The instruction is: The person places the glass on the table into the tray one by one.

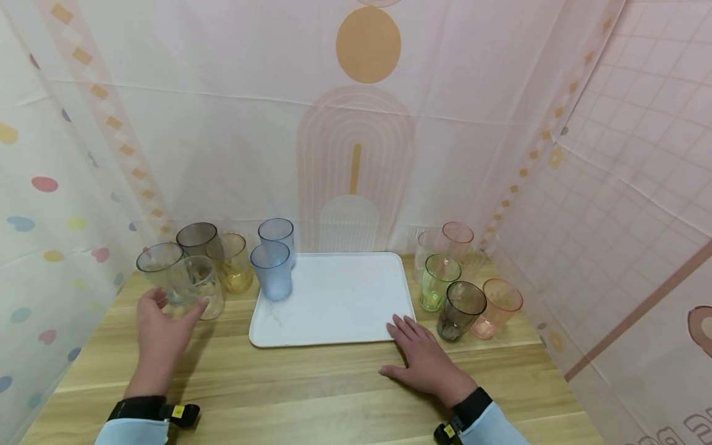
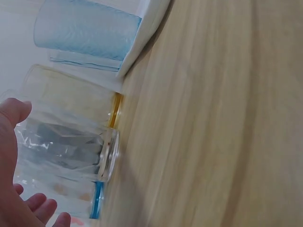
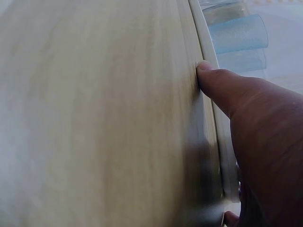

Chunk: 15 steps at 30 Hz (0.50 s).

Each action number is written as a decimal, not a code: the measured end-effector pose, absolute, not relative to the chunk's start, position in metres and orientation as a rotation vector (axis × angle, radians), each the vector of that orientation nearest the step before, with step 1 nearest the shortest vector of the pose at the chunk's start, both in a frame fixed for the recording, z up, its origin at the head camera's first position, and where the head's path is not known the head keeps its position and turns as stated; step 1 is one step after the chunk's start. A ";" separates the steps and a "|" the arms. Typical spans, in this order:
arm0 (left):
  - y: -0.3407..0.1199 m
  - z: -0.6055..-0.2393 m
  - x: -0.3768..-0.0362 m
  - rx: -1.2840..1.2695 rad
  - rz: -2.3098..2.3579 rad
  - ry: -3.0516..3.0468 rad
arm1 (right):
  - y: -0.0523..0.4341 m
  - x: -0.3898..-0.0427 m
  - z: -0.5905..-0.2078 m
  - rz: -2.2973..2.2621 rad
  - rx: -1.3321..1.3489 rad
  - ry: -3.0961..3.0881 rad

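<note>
Cups [image 1: 203, 285] unlabelled; left hand [image 1: 161, 330] near, right hand [image 1: 425, 358] touching tray [image 1: 334, 296].

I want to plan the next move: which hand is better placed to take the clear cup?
Left. The left hand is open right beside the clear cup; the right hand rests on the tray edge, far across.

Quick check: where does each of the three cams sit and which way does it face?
Head: above, facing forward-down at the white tray, cups, both hands.
Left wrist: low beside the left hand, facing the clear cup.
Right wrist: behind the right hand, along the tray's rim.
Shared: blue cups, tray, wooden table.
</note>
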<state>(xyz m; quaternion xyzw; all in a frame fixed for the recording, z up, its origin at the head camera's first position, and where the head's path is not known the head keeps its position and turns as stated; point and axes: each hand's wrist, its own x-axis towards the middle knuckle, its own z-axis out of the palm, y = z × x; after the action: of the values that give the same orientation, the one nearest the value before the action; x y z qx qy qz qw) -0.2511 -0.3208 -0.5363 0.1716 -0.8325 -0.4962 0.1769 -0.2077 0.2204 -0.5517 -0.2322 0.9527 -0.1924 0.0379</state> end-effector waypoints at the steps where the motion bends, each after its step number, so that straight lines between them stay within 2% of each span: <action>1: -0.320 -0.538 -0.253 0.483 -1.410 -2.353 | 0.221 -0.208 -0.552 -0.590 -0.712 2.923; 15: -0.304 -0.542 -0.269 0.462 -1.433 -2.328 | 0.221 -0.208 -0.554 -0.580 -0.720 2.941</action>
<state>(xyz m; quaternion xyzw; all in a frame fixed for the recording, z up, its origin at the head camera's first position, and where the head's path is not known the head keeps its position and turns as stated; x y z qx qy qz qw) -0.2688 -0.3037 -0.5416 0.1638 -0.8254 -0.5081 0.1836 -0.2076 0.2214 -0.5543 -0.2334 0.9536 -0.1880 0.0295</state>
